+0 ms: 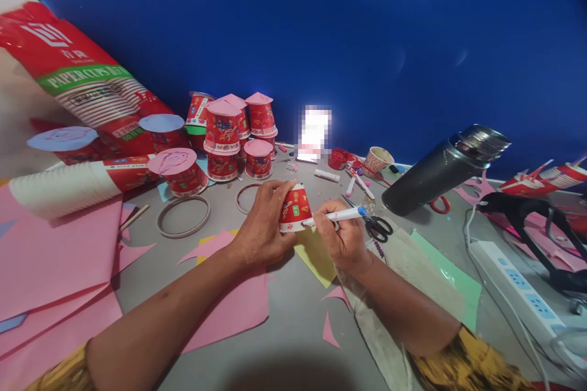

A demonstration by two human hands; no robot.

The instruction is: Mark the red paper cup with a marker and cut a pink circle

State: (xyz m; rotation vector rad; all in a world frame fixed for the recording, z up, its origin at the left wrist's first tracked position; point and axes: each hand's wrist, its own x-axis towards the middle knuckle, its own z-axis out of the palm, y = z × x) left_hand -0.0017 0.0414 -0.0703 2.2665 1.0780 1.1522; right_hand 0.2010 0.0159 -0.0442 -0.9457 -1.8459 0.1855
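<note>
Steadily, a person in patterned yellow-and-black sleeves grips a red paper cup [295, 206] over a grey table [293, 333], the left hand [269, 223] curled around its left side. The cup is upside down and slightly tilted, its wide white-banded rim facing the tabletop, at the center of the scene between the two hands. The right hand [342, 235] pinches a white marker [340, 215] with a blue end, its tip at the cup's lower edge; whether it touches the surface is too small to tell.

Beneath the hands lie a pink sheet [229, 317] and a piece of yellow paper [323, 263]. Black-handled scissors [378, 230] rest just beside the right hand, near a pale cloth [413, 275] under the right forearm and a green sheet [473, 299] at the cloth's edge.

Beyond the left hand, red cups with pink paper tops [222, 134] stand grouped against a blue wall [284, 24], some stacked in two tiers. A grey ring [183, 234] lies in front of them. At far left leans a red plastic pack [82, 52] printed "PAPER CUPS." To the right, a dark flask [435, 171] tilts near a white power strip [520, 287].
</note>
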